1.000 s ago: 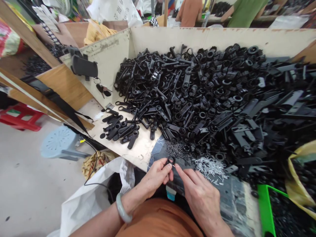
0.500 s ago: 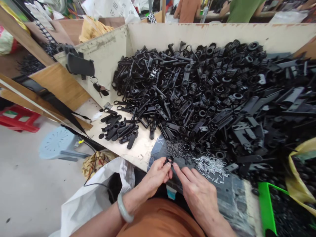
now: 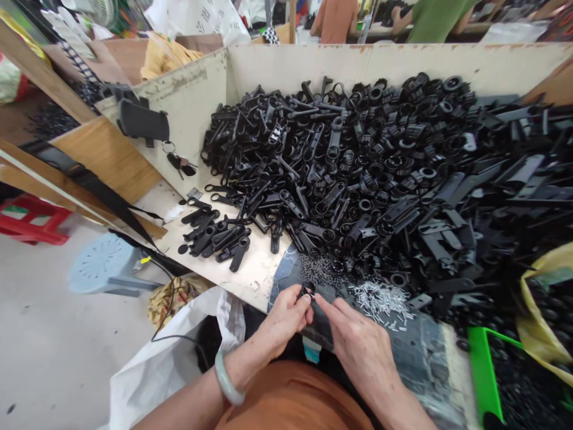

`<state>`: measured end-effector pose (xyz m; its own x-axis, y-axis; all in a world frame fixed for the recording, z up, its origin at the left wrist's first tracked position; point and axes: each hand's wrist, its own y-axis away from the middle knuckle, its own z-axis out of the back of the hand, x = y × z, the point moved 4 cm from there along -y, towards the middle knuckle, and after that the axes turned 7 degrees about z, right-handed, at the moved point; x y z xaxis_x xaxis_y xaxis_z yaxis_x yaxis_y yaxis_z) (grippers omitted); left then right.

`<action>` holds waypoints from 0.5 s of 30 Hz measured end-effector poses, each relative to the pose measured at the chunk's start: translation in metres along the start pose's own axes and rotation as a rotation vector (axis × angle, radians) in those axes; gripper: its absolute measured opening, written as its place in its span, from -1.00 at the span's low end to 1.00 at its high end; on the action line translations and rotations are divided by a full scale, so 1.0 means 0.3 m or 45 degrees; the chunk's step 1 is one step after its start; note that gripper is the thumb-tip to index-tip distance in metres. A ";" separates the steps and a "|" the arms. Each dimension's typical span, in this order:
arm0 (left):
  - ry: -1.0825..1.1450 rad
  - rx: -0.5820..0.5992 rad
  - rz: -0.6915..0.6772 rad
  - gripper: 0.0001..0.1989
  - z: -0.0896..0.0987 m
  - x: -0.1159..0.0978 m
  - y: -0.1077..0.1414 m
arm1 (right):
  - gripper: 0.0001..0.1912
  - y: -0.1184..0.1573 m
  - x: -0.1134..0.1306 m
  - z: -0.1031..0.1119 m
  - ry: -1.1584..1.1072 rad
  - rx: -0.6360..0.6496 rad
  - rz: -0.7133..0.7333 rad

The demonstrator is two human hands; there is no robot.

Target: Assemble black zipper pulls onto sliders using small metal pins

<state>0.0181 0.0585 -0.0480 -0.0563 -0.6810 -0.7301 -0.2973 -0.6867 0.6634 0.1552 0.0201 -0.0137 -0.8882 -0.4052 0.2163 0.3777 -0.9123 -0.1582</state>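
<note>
While the left hand (image 3: 289, 313) pinches a small black ring (image 3: 308, 288) between thumb and bent fingers, the right hand (image 3: 363, 340), loosely curled, points its index finger at it; whether it grips anything, I cannot tell. The ring is above the bench (image 3: 250, 273) edge, near silver pins (image 3: 380, 303).

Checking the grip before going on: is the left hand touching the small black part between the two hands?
Touching. The head view shows the left hand pinching the small black part between thumb and fingers.
</note>
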 end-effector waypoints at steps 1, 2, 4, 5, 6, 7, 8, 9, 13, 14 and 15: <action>-0.008 0.001 -0.002 -0.63 0.001 0.001 -0.001 | -0.52 0.000 0.002 0.001 0.018 0.009 0.008; -0.014 -0.002 -0.010 -0.63 0.001 0.003 -0.003 | -0.51 -0.002 0.004 0.002 0.044 0.031 0.016; -0.019 -0.011 -0.027 -0.63 0.002 0.012 -0.010 | -0.48 -0.011 0.012 0.006 0.114 0.092 0.034; -0.018 -0.020 -0.033 -0.64 0.002 0.018 -0.015 | -0.47 -0.017 0.018 0.010 0.150 0.126 0.045; -0.018 -0.031 -0.039 -0.65 0.002 0.024 -0.020 | -0.48 -0.025 0.024 0.014 0.180 0.160 0.055; -0.018 -0.044 -0.044 -0.65 0.003 0.031 -0.025 | -0.50 -0.034 0.031 0.020 0.203 0.189 0.064; -0.020 -0.058 -0.048 -0.66 0.003 0.037 -0.030 | -0.53 -0.044 0.038 0.025 0.215 0.220 0.066; -0.022 -0.073 -0.052 -0.66 0.004 0.042 -0.034 | -0.56 -0.055 0.045 0.031 0.215 0.256 0.064; -0.041 -0.114 -0.074 -0.69 0.007 0.050 -0.041 | -0.64 -0.099 0.053 0.057 0.150 0.475 -0.007; -0.048 -0.117 -0.074 -0.70 0.008 0.049 -0.040 | -0.63 -0.108 0.047 0.065 0.124 0.529 -0.032; -0.055 -0.117 -0.073 -0.70 0.009 0.048 -0.038 | -0.62 -0.118 0.039 0.074 0.097 0.572 -0.054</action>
<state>0.0182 0.0571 -0.0665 -0.0833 -0.6297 -0.7723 -0.2129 -0.7459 0.6311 0.1374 0.0462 0.0159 -0.9156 -0.3771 0.1395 0.4019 -0.8699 0.2860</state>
